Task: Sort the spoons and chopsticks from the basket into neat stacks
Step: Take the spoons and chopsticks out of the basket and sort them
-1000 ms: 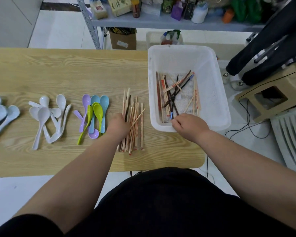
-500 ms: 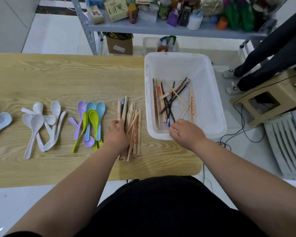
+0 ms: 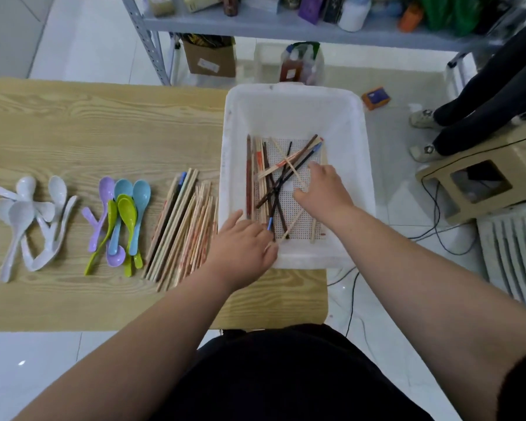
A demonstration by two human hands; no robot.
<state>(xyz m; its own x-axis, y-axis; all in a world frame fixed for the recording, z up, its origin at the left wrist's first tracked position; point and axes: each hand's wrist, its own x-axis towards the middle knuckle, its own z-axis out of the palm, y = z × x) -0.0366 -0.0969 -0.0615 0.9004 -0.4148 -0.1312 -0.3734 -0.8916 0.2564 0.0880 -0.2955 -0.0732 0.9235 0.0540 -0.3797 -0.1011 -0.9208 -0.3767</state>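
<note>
A white plastic basket (image 3: 292, 90) stands on the right end of the wooden table (image 3: 73, 123) and holds a crossed heap of light and dark chopsticks (image 3: 281, 174). My right hand (image 3: 324, 191) is inside the basket, palm down with fingers spread over the heap. My left hand (image 3: 245, 243) reaches over the basket's near left rim, fingers by the chopsticks' near ends, thumb apart. Left of the basket lies a pile of light wooden chopsticks (image 3: 181, 227), then coloured spoons (image 3: 123, 218), then white spoons (image 3: 32, 218).
Behind the table stands a metal shelf (image 3: 255, 24) with bottles and boxes. To the right are a tan stool (image 3: 480, 174), a white slatted unit (image 3: 513, 259), floor cables and a standing person's dark legs (image 3: 483, 101). The table's near edge is close to my body.
My left hand left the chopstick pile on the table and moved right to the basket's near rim. My right hand went from the near rim deeper into the basket.
</note>
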